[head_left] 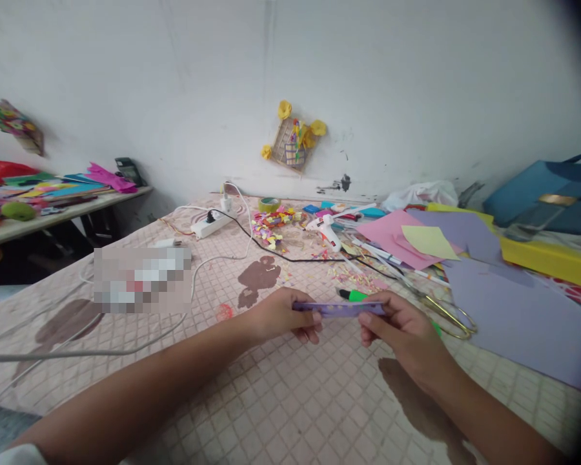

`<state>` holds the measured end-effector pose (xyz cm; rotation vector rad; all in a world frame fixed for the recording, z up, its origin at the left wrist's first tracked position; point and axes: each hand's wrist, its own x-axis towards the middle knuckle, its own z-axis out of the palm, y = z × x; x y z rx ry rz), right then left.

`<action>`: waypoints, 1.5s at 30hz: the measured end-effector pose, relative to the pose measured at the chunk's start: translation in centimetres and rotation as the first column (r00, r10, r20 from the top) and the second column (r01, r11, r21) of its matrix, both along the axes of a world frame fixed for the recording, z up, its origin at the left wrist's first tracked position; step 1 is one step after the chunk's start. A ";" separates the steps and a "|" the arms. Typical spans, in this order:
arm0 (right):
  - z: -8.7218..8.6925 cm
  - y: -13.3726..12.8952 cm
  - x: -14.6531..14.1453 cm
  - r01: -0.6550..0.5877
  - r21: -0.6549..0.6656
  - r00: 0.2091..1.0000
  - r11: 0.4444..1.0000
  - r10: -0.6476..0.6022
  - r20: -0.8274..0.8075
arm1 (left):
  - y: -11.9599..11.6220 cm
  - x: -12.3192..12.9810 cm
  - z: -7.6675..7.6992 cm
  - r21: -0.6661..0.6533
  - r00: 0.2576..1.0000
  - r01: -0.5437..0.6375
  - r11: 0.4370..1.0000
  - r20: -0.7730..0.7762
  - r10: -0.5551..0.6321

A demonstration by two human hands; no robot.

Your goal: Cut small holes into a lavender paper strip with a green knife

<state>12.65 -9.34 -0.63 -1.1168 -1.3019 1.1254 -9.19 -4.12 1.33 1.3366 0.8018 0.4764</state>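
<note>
A narrow purple paper strip (339, 310) is stretched level between my two hands, above the table. My left hand (294, 315) pinches its left end between thumb and fingers. At the other end, my right hand (392, 318) grips it the same way. Just behind the strip lies a green marker (352, 295) with a black tip end, partly hidden by my right hand. Gold-handled scissors (448, 316) rest to the right of that hand, beside large purple paper sheets (523, 323).
A white glue gun (325, 229) lies behind, its black cord crossing the table. Paper scraps (275, 223), green tape (270, 204) and a power strip (213, 223) are farther back. Pink paper (392, 236) and a yellow tray (552, 258) stand right. White cables run left.
</note>
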 end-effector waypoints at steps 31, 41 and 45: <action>1.5 -1.1 -0.7 -0.035 -0.164 0.985 0.986 0.006 -0.172 | -0.9 -0.7 -1.0 0.463 0.993 0.117 0.878 -0.038 -0.112; 1.2 -1.3 -1.1 0.045 -0.067 0.998 0.997 -0.048 -0.049 | -2.2 0.9 -0.7 0.601 0.988 -0.112 0.791 -0.018 0.154; 1.2 -1.5 -1.8 0.047 -0.058 0.997 0.997 -0.050 -0.050 | -2.6 1.5 -0.5 0.499 0.963 -0.236 0.834 0.009 0.268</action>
